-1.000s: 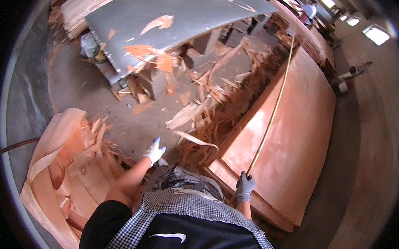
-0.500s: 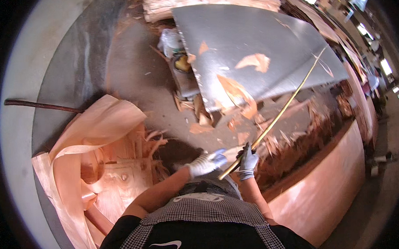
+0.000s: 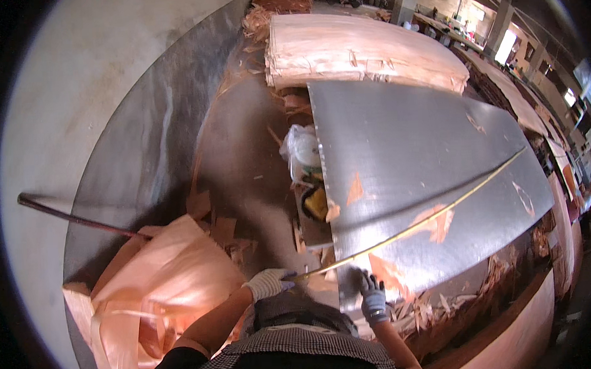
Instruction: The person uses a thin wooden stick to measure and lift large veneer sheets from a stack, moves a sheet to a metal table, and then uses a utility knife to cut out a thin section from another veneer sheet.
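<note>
A long, thin yellow stick (image 3: 401, 235) slants up and to the right above a smooth grey sheet (image 3: 398, 155), its shadow falling on the sheet. My left hand (image 3: 270, 284), in a white knitted glove with bluish fingers, is closed round the stick's near end. My right hand (image 3: 374, 300), in a grey glove with dark fingers, is off the stick. Its fingers are apart over the sheet's near edge; whether they touch it I cannot tell. Torn pieces of orange-brown veneer (image 3: 388, 275) lie on the sheet close to that hand.
Beyond the sheet stands a thick stack of veneer (image 3: 362, 49). Curled veneer sheets (image 3: 175, 267) fill the left side, with a dark rod (image 3: 82, 219) jutting toward the wall. A clear plastic bag (image 3: 301, 148) sits by the sheet's left edge. Veneer scraps (image 3: 443, 309) litter the right.
My right hand has let go of the stick, which now lies lower across the sheet. My left hand has taken its near end. The view has tilted up, showing more of the far room.
</note>
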A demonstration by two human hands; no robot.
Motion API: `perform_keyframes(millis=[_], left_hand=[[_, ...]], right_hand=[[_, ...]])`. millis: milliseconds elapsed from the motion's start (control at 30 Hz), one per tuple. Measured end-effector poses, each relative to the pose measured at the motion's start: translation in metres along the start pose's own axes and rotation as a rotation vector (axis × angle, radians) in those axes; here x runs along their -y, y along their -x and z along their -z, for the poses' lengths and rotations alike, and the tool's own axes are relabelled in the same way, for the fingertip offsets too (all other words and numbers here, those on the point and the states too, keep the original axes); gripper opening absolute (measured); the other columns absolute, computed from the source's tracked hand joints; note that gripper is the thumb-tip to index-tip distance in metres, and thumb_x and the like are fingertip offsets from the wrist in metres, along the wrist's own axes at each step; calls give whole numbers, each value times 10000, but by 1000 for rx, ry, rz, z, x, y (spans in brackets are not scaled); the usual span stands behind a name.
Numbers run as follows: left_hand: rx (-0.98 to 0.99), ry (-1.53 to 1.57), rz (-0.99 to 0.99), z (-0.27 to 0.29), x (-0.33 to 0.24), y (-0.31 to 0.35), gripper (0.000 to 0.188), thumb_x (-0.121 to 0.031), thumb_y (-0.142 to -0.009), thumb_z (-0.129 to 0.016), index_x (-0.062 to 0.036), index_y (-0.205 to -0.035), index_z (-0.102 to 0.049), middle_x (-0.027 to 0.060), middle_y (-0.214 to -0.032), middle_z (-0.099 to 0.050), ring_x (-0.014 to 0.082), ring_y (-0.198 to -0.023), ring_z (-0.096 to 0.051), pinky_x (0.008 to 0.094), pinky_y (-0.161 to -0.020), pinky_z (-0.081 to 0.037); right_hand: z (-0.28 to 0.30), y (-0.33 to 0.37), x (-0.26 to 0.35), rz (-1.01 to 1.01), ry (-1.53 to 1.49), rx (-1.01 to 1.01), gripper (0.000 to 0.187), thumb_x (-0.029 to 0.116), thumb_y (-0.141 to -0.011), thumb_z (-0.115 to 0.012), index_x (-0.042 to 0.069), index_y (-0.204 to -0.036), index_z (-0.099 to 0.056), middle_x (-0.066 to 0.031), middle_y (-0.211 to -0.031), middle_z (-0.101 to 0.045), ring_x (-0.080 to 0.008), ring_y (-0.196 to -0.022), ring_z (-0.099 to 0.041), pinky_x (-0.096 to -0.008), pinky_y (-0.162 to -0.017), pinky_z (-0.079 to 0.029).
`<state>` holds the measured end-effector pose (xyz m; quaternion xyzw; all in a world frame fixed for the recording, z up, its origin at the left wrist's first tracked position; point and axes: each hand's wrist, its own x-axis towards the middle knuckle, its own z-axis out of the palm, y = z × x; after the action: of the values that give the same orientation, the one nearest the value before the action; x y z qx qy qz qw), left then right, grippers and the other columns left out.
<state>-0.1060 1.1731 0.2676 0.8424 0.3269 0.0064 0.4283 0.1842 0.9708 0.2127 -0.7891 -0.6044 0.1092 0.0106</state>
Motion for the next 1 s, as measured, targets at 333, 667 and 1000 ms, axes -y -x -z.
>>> perform_keyframes(millis=[333,667,1000], left_hand=[[75,71,-266,151,106,-173,364,-343,-904,-477,-70,-1110,-600,175,-862,-646,288,-738,-636,382,-686,-493],[171,133,-166,411,182,-264,372,-340,-895,-485,-61,-1112,-601,162,-884,-653,315,-751,-621,375,-700,-495],[159,538,146,500,306,-307,358,-351,-882,-504,-106,-1122,-608,155,-876,-654,298,-745,-622,368,-705,-491]], right_hand=[[40,-54,38,-585,88,-208,601,0,-717,-484,16,-1308,-376,-196,-1165,-532,-336,-1079,-505,-431,-877,-414],[43,-320,89,-1104,-154,-101,545,71,-764,-533,20,-1289,-395,-189,-986,-612,-331,-889,-594,-408,-734,-469],[92,-626,169,-770,-1436,-568,453,255,-882,-542,49,-1262,-411,-169,-814,-642,-307,-700,-614,-413,-553,-508]])
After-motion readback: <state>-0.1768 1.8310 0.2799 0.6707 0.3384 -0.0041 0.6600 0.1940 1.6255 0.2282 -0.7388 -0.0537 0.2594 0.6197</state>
